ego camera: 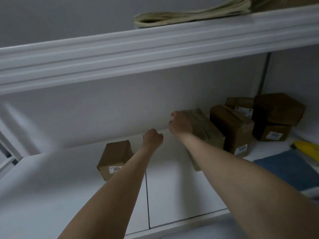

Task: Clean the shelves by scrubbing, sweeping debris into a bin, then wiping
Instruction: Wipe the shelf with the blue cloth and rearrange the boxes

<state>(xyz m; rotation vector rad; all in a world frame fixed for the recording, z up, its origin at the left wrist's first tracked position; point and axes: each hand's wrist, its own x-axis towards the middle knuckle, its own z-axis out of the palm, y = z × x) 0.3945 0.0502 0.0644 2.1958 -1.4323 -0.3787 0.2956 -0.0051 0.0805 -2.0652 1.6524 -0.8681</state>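
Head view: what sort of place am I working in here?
Probably a storeroom or stock closet. White shelves hold sealed cardboard boxes bearing printed labels, and folded paper bags lie on the shelf above. A blue cloth lies at the right. The right hand rests on one box.

Small box (pixel 114 159) partly hidden behind left forearm, its label cut to "201", right hand (pixel 180 125) covering taped box (pixel 205 133) at two o'clock, blue cloth (pixel 291 168) cut off at right edge, other labels too small to read

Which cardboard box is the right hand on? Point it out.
The tilted box under the right hand, left-most of the right-side cluster. The lone box by the left hand stands apart, untouched.
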